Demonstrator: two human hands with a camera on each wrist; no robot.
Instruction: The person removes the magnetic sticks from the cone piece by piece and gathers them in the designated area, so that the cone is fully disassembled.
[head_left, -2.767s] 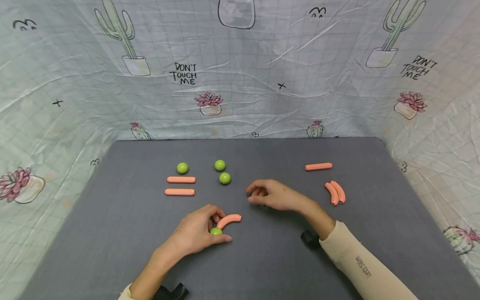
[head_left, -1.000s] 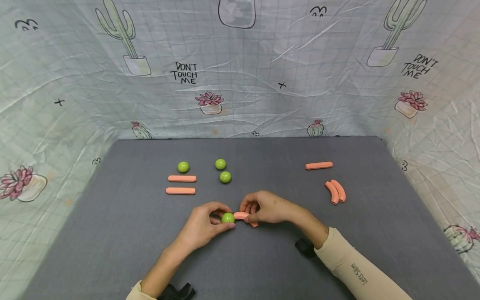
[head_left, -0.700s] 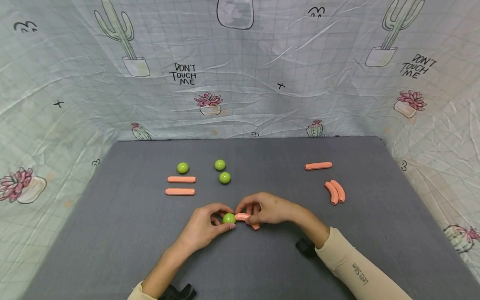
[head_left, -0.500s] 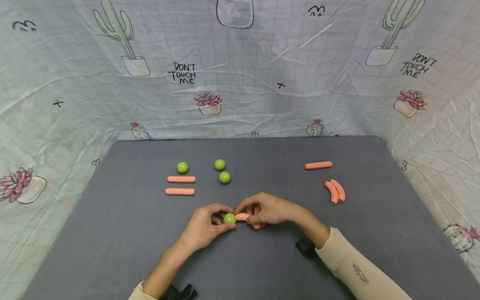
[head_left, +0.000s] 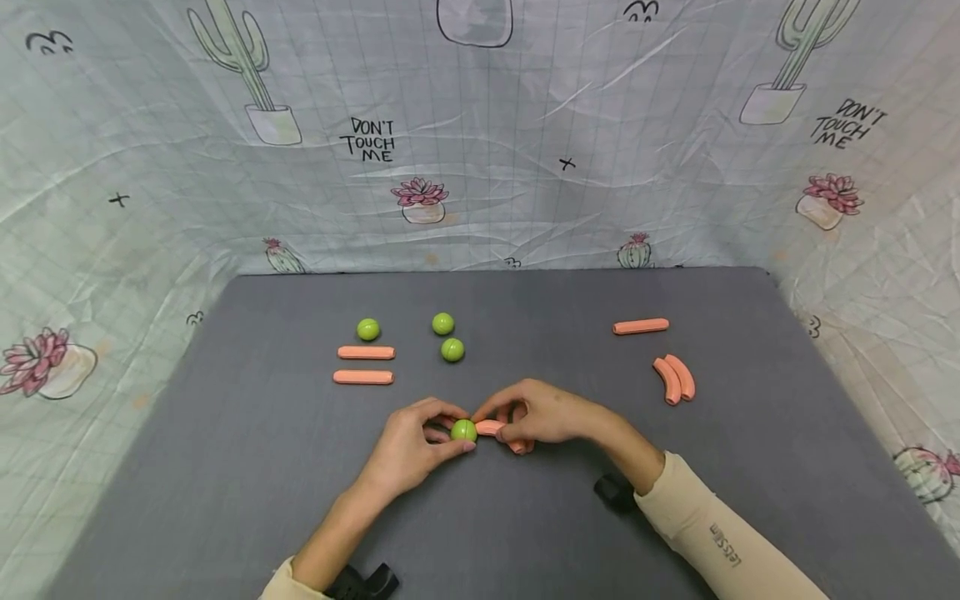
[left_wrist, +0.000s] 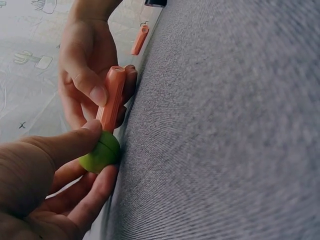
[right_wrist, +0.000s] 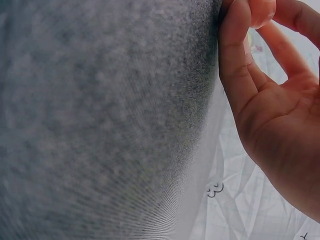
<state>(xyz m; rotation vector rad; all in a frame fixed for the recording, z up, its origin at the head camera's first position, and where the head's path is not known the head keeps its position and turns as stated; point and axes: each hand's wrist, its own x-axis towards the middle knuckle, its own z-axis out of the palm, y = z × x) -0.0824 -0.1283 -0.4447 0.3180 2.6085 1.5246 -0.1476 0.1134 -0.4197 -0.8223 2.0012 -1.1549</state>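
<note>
My left hand [head_left: 408,446] pinches a glossy green ball [head_left: 464,430] with a thin seam between thumb and fingers, close over the grey tabletop. Against the ball's right side sits one end of a curved orange stick [head_left: 490,427]. My right hand [head_left: 551,410] grips this stick, and its fingers cover the middle. From the left wrist view, the ball [left_wrist: 102,154] and the stick [left_wrist: 112,92] meet end-on at the left thumb tip. Only a bit of the stick [right_wrist: 262,11] shows at the top of the right wrist view.
Behind my left hand lie two straight orange sticks [head_left: 366,352] and a green ball [head_left: 368,329]. Two more green balls [head_left: 452,349] stand just beyond the hands. Further right are a straight orange stick [head_left: 641,326] and two curved sticks [head_left: 670,382] side by side. Patterned cloth hangs around the tabletop.
My right hand has come down and taken hold of the curved stick. My left hand has moved right and up with the ball. The stick's far end now slants down to the right.
</note>
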